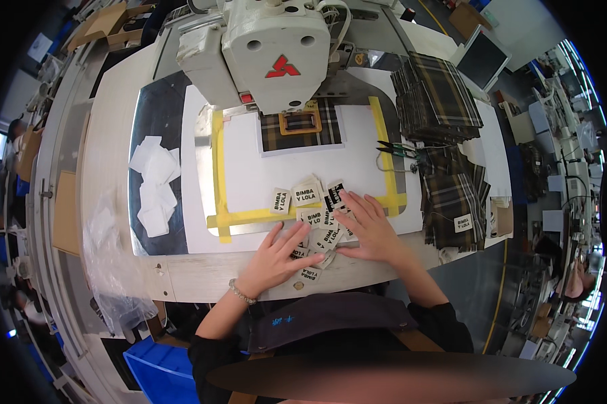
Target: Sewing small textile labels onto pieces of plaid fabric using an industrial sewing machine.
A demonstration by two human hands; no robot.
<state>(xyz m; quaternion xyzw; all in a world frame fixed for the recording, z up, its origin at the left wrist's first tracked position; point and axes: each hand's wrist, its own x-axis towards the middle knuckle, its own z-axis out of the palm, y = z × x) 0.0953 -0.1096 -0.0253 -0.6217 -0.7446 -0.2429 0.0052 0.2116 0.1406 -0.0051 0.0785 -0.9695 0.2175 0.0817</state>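
Observation:
My left hand [282,254], with a beaded bracelet at the wrist, rests fingers apart on the near left of a loose heap of small white fabric labels [305,194] with dark print, some showing black faces. My right hand [365,230] is spread over the heap's right side, fingertips on the labels. The heap lies at the front of a white board [246,168] edged with yellow tape. Beyond it, a plaid fabric piece [283,140] sits under the white sewing machine head [273,44], with a small tan frame [301,131] on it.
White squares [154,185] lie on a metal plate at left. Plaid stacks [435,101] and labelled pieces [451,202] stand right, near green-handled scissors [401,151]. A monitor [482,64] is behind. A crumpled plastic bag [115,296] hangs at left, above a blue bin [155,370].

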